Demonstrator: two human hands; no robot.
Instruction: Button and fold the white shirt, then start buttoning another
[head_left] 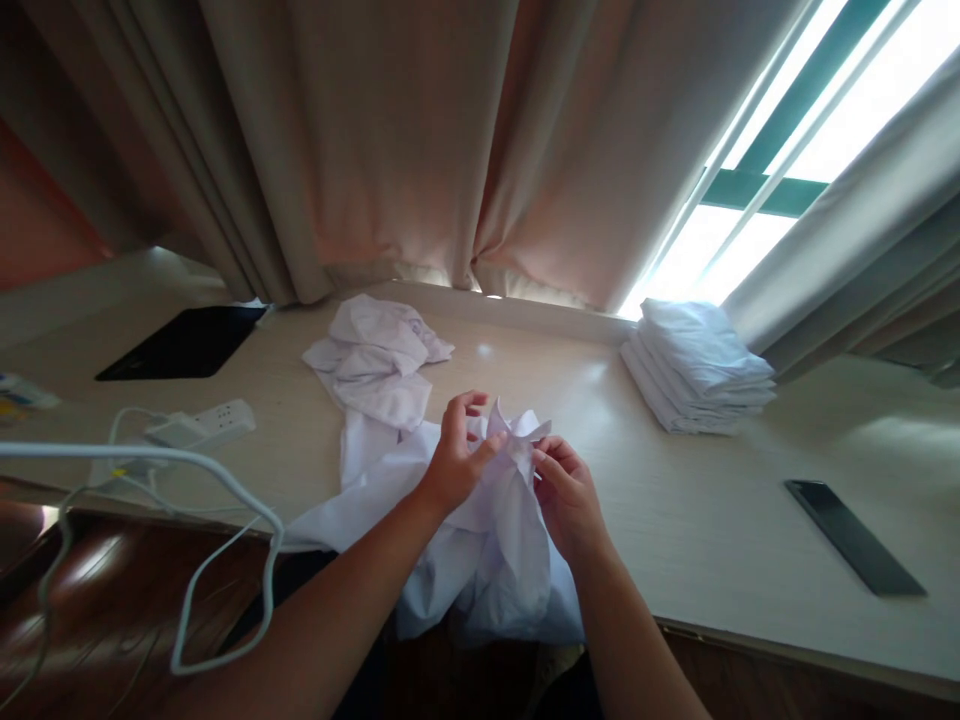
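No legible text, label, brand or number is found. A faint greyish mark is seen on the crumpled white cloth, too blurred to be read. Nothing is shown on the dark phone screen.

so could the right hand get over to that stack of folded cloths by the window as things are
Probably yes. The stack of folded cloths sits on the table to the right hand's own side, with bare tabletop between them. But both hands are gripping the white cloth, so it would have to let go first.
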